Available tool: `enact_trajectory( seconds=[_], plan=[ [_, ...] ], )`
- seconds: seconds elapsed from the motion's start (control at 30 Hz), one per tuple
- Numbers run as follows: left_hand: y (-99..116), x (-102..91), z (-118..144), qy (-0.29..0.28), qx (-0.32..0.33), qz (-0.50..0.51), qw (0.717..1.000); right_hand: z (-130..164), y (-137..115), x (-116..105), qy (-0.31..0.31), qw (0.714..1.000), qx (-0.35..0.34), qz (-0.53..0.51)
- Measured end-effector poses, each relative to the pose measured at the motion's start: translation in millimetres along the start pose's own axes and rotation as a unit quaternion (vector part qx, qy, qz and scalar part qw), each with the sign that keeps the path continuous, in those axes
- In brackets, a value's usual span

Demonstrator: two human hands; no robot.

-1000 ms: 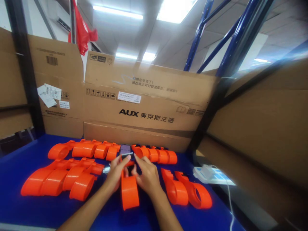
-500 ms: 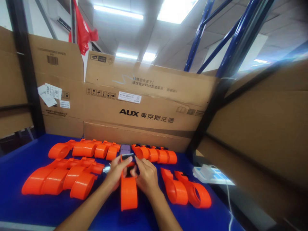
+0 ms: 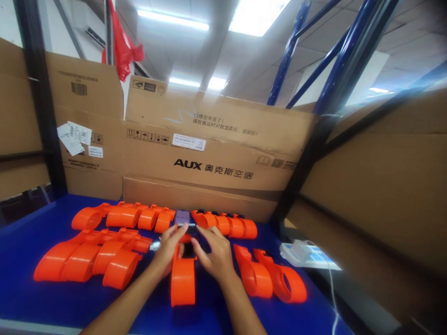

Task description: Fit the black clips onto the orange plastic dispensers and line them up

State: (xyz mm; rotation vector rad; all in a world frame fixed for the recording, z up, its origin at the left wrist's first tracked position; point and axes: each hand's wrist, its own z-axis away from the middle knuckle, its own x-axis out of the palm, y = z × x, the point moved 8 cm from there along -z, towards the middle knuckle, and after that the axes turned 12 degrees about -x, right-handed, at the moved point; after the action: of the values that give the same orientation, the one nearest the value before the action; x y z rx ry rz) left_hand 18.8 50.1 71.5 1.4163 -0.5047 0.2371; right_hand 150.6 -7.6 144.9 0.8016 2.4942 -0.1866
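Observation:
An orange plastic tape-dispenser-shaped part (image 3: 182, 281) lies on the blue table (image 3: 21, 242) in front of me, its far end between my hands. My left hand (image 3: 166, 251) grips its left side and pinches a small dark piece at the top. My right hand (image 3: 215, 253) holds the right side, fingertips meeting the left hand's at that dark piece. A small silver tool tip pokes out to the left of my left hand.
Rows of the same orange parts lie at the left (image 3: 87, 260), at the back (image 3: 223, 224) and at the right (image 3: 270, 277). A phone (image 3: 182, 216) stands behind my hands. Cardboard boxes (image 3: 216, 153) wall the table. A white charger (image 3: 302, 251) sits at the right edge.
The orange part between my hands has swung slightly left and nearer to me. My fingers have shifted at its far end; the rest has stayed put.

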Motion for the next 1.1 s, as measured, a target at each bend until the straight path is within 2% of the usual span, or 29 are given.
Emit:
enact_trajectory(
  seconds=[0.2,0.33,0.5,0.67,0.83,0.93,1.1],
  plan=[
    [1.2,-3.8,-0.1,0.015,0.051,-0.072,0.996,1.0,1.6,1.3,0.005,0.999,0.030,-0.021],
    [1.8,1.1,1.0,-0.012,0.062,-0.108,0.992,2.7,1.5,3.1,-0.001,0.999,0.042,-0.009],
    [5.1,3.8,3.0,-0.028,0.064,-0.103,0.992,1.1,-0.3,1.1,-0.002,0.999,0.037,-0.017],
    [2.4,8.7,-0.4,-0.082,0.030,-0.077,0.993,5.0,18.7,-17.2,0.054,0.991,0.118,-0.040],
    [5.3,1.0,-2.9,-0.037,0.036,-0.073,0.996,15.1,44.7,-28.2,0.067,0.976,0.202,0.038],
    [5.5,-0.1,-1.8,-0.027,0.037,-0.071,0.996,24.8,62.2,-26.8,0.042,0.964,0.252,0.071],
    [3.6,1.0,0.1,-0.019,0.038,-0.086,0.995,45.5,87.2,-18.4,-0.047,0.939,0.329,0.088]
  ],
)
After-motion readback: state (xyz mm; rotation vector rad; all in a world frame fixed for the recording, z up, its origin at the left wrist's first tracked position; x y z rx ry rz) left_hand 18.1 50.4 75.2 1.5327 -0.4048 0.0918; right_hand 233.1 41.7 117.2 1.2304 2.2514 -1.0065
